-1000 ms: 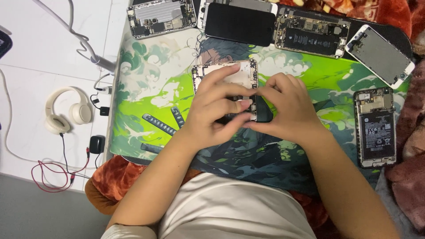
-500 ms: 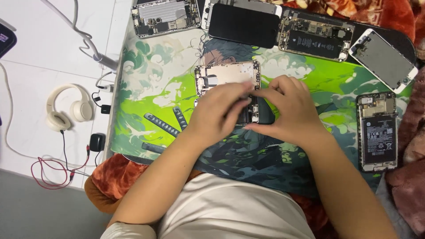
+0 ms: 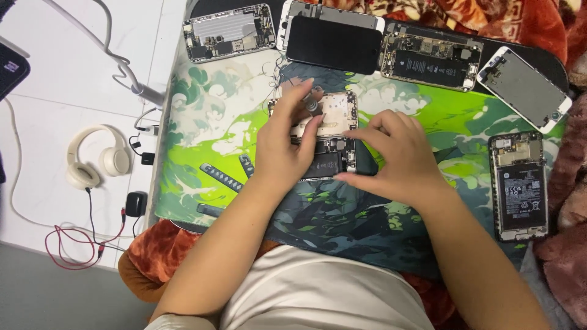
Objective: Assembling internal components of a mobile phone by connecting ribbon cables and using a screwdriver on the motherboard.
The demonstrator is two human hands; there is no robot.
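At centre frame my left hand (image 3: 287, 150) pinches a small grey-tipped screwdriver (image 3: 313, 105) upright over the opened silver phone chassis (image 3: 330, 131); I should keep it square and press lightly. My right hand (image 3: 397, 159), fingers loosely spread, steadies the phone's edge. At right, a back-off phone (image 3: 518, 186) shows a black labelled battery.

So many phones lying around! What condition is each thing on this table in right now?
Opened phone: back off, insides showing, under both hands.
Left hand: pinching a small screwdriver.
Right hand: steadying the phone's edge.
Black phone: intact side up, screen dark.
Top-left phone: open, metal shield exposed.
Top-right phone: open, battery showing.
Right phone: open, battery showing.
Screen panel: detached, lying alone.
Headphones: unworn, cable attached.
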